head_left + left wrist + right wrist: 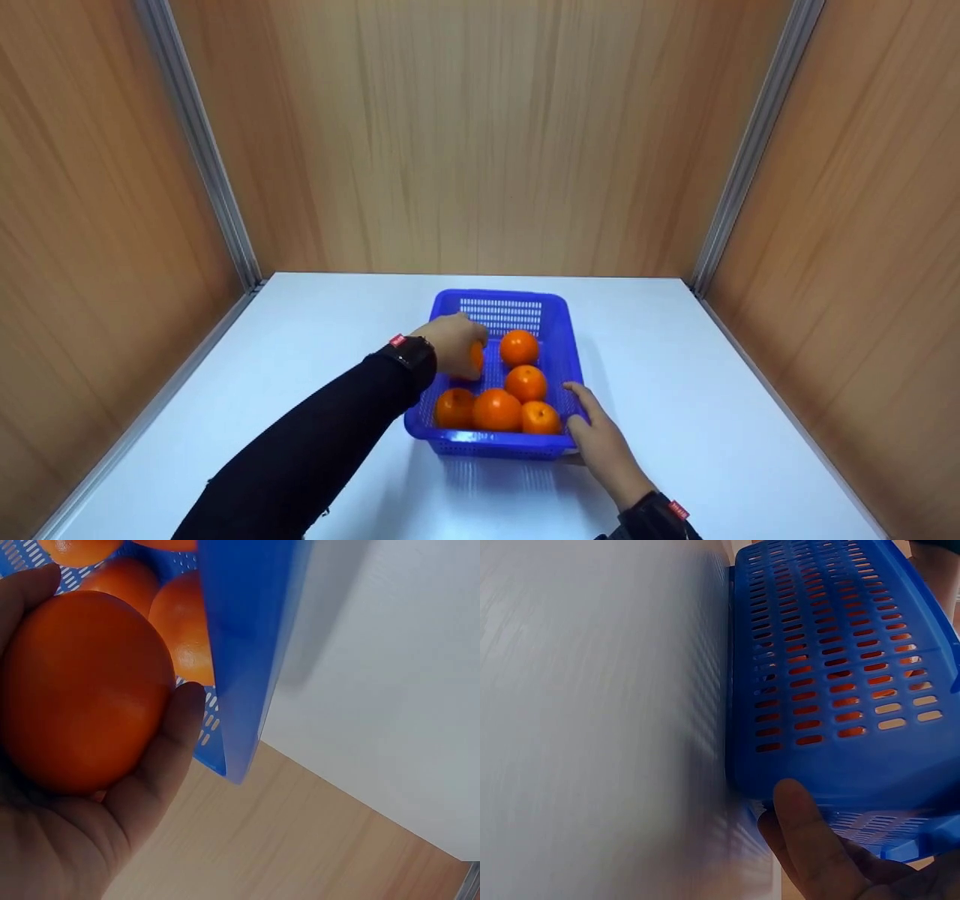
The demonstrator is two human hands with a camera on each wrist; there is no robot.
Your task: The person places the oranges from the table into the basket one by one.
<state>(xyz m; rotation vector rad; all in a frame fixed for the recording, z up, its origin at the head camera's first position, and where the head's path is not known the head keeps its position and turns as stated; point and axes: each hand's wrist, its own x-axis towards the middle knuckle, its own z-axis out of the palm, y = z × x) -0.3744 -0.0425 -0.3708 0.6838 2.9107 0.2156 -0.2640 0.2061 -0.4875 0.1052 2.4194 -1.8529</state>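
A blue plastic basket (495,444) with slotted walls stands on the white table, with several oranges (497,410) in it, most of them gathered at its near end. My left hand (452,343) reaches over the left rim and grips one orange (86,694) inside the basket. In the left wrist view, thumb and fingers curve round that orange, with other oranges just beyond. At the near right corner, my right hand (602,442) holds the basket. The right wrist view shows its fingers (810,840) against the lower corner of the slotted wall.
The white table (322,322) spreads around the basket. Wood-grain panels (465,150) rise at the back and both sides, joined by grey metal posts (206,142) at the back corners.
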